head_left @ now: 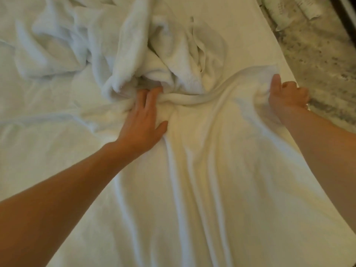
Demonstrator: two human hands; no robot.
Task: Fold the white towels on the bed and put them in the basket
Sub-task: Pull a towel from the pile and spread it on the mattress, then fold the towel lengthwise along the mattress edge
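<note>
Right grip clamped on towel corner, left grip flat-fingered on its edge; tangled pile risks dragging along.

A white towel lies spread lengthwise on the bed, rumpled into long creases, its far edge rolled into a sagging ridge. Just beyond that edge, more white towels sit crumpled in a loose heap, touching it
</note>
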